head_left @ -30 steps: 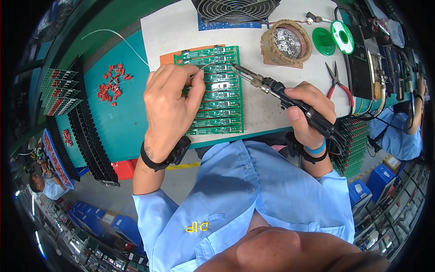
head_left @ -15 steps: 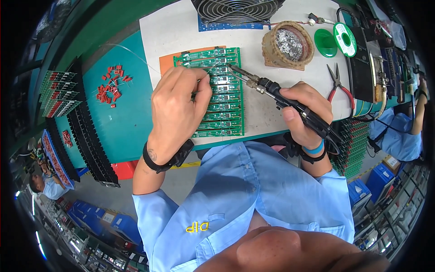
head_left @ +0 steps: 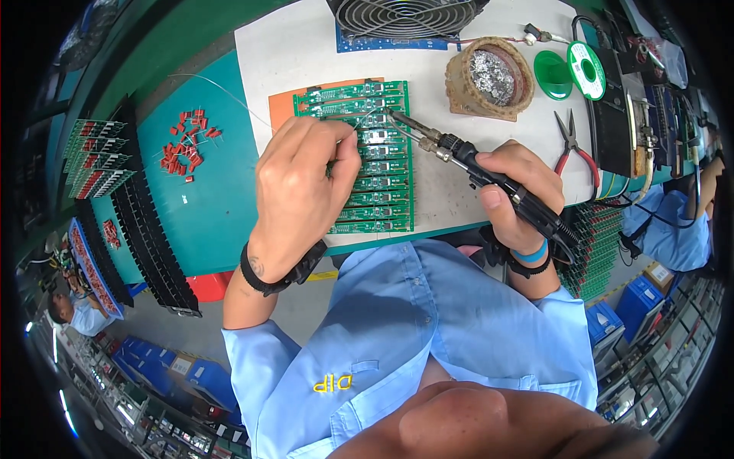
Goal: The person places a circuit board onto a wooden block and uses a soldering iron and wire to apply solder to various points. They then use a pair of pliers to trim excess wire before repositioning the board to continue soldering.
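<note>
A panel of green circuit boards (head_left: 386, 166) lies on the bench, partly over an orange sheet (head_left: 281, 107). Over its left side my left hand (head_left: 304, 170) pinches a thin solder wire (head_left: 229, 93); the wire's tail runs off to the upper left and its short end reaches toward the boards' upper rows. Wrapped in my right hand (head_left: 520, 187) is a black-handled soldering iron (head_left: 489, 174), a thin metal tube along its shaft. The iron's tip meets the panel near its upper right, close to the wire end; whether they touch I cannot tell.
Right of the panel stand a brown pot of solder scraps (head_left: 493, 76), a green solder spool (head_left: 585, 70) and red-handled pliers (head_left: 573, 153). A fan (head_left: 405, 19) is at the back. Red components (head_left: 183, 145) and black racks (head_left: 153, 237) lie left. Co-workers sit at both sides.
The solder wire's short end between my left fingers and the iron tip shows more clearly now. Both hands stay nearly in place, and the view shifts slightly.
</note>
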The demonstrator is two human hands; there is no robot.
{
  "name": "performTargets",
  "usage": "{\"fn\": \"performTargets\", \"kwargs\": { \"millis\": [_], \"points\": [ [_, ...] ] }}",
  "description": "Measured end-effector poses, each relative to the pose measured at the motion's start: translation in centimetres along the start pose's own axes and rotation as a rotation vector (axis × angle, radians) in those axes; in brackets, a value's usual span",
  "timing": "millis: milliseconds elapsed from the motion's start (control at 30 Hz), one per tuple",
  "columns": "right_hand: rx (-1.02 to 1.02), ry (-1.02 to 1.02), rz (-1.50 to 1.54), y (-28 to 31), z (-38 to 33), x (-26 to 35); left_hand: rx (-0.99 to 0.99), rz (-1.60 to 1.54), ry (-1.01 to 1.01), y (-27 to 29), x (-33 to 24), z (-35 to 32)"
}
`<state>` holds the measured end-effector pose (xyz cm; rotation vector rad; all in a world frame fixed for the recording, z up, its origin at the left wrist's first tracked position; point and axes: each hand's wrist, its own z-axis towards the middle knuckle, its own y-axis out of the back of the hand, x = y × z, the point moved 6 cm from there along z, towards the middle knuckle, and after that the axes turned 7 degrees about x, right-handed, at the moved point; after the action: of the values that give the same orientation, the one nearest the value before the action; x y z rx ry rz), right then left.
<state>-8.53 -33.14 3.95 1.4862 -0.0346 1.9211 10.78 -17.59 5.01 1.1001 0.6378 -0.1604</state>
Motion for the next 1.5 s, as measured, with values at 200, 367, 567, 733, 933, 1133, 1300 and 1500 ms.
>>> {"fn": "performTargets", "kwargs": {
  "millis": [200, 367, 567, 733, 933, 1133, 1300, 1500],
  "points": [
    [0.011, 0.01, 0.0, -0.2, 0.2, -0.1, 0.024, -0.021, 0.006, -0.5, 0.4, 0.2],
    [0.015, -0.002, 0.003, -0.3, 0.2, -0.1, 0.035, -0.028, 0.001, -0.6, 0.4, 0.3],
    [0.016, -0.002, -0.001, -0.3, 0.1, -0.1, 0.049, -0.044, 0.007, -0.9, 0.5, 0.3],
    [0.018, -0.004, -0.01, -0.3, 0.1, 0.0, 0.03, -0.035, 0.0, -0.7, 0.3, 0.3],
    [0.016, -0.006, -0.016, -0.2, 0.2, 0.1, 0.015, -0.038, 0.016, -0.1, 0.4, 0.2],
    [-0.037, 0.02, -0.01, 0.7, 0.0, -0.1, -0.009, -0.045, 0.074, 0.8, 0.9, 0.4],
    [-0.014, -0.006, -0.032, 0.5, 0.6, 0.1, 0.001, -0.029, 0.038, 1.1, 0.4, 1.1],
    [0.01, -0.036, -0.021, 0.0, 0.9, 0.1, 0.036, -0.024, -0.015, -0.1, 1.1, 1.9]
  ]
}}
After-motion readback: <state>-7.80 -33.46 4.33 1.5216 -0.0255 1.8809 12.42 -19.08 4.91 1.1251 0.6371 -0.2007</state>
